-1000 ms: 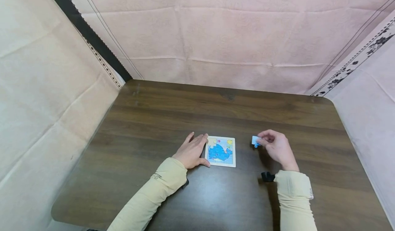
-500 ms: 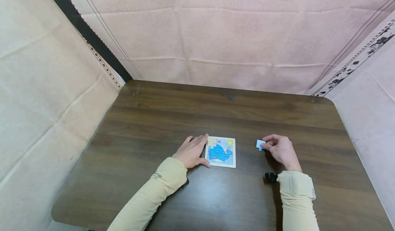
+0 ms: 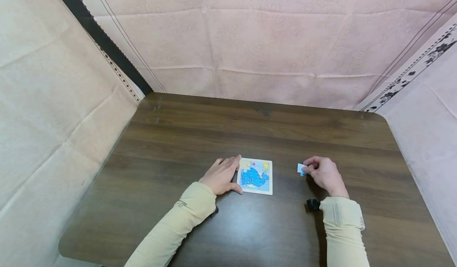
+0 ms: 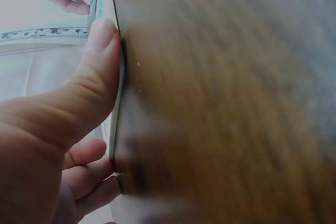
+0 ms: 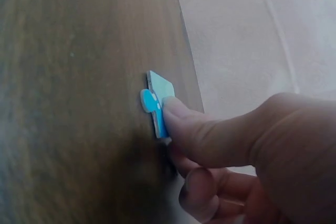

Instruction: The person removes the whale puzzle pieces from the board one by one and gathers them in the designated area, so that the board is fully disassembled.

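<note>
A square jigsaw puzzle [image 3: 254, 176] with a blue whale, a yellow sun and a pale frame lies flat on the table. My left hand [image 3: 222, 175] rests along its left side, thumb by the near corner and fingers by the far corner. In the left wrist view, the left thumb [image 4: 100, 61] touches the board's thin edge. To the right of the board, my right hand [image 3: 323, 173] pinches a light-blue puzzle piece [image 3: 301, 168] between thumb and fingers. Up close in the right wrist view, that puzzle piece [image 5: 160, 87] has a rounded blue tab; the thumb covers part of it.
The dark wooden table [image 3: 200, 128] extends around both hands. Pale cloth hangs behind it [image 3: 250, 41] and at both sides. A black device [image 3: 313, 205] sits at my right wrist, beside the cuff.
My right hand has shifted slightly right and toward me with the puzzle piece still pinched. The left hand has barely moved, and the board's near edge has slid very slightly toward me.
</note>
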Available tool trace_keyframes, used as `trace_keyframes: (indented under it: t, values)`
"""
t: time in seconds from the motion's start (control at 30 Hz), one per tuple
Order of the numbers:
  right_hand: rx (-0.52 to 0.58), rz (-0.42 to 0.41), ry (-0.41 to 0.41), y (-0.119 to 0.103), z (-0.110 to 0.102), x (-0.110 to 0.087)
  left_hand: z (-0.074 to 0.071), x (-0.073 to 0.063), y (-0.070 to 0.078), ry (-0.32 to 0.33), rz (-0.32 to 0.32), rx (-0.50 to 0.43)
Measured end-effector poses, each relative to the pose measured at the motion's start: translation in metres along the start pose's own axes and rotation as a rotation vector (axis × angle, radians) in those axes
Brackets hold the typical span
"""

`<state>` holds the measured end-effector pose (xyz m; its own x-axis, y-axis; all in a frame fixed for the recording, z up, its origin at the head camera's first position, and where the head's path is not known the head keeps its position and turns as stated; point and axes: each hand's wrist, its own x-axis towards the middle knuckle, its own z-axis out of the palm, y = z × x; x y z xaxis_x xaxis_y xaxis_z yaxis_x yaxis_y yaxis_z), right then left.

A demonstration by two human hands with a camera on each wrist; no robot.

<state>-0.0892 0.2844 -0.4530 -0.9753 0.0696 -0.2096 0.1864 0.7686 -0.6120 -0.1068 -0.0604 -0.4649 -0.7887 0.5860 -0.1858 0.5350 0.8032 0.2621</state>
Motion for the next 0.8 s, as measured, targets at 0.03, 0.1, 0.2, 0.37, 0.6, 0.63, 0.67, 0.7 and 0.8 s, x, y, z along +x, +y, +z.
trace_keyframes:
  t: [0.03, 0.1, 0.2, 0.37, 0.6, 0.63, 0.67, 0.7, 0.8]
  values:
    - [-0.005, 0.003, -0.005, -0.0002, 0.0, 0.0001, -0.0001, -0.0002, 0.0, 0.0, 0.001, -0.001]
    - [-0.013, 0.005, -0.012, -0.0006, 0.0002, 0.0003, -0.0004, -0.0005, 0.0, 0.001, 0.0, -0.005]
    - [-0.02, 0.01, -0.017, -0.0011, 0.0006, 0.0007, -0.0004, -0.0009, -0.0002, -0.001, -0.005, -0.013]
    - [-0.029, 0.015, -0.018, -0.0013, 0.001, 0.0019, 0.001, -0.0005, -0.001, 0.0, -0.008, -0.021]
    - [-0.039, 0.007, -0.028, -0.0022, -0.0002, 0.0022, 0.0009, -0.0004, 0.0003, -0.001, -0.017, -0.022]
    - [-0.039, 0.009, -0.029, -0.0024, -0.0003, 0.0021, 0.0009, -0.0003, 0.0004, -0.004, -0.019, -0.023]
    - [-0.04, 0.012, -0.031, -0.0027, -0.0004, 0.002, 0.001, -0.0003, 0.0005, -0.003, -0.021, -0.023]
    - [-0.04, 0.015, -0.032, -0.0029, -0.0003, 0.0019, 0.0009, -0.0003, 0.0004, -0.003, -0.022, -0.023]
    - [-0.037, 0.021, -0.033, -0.0032, 0.0001, 0.002, 0.001, -0.0003, 0.0001, 0.002, -0.022, -0.028]
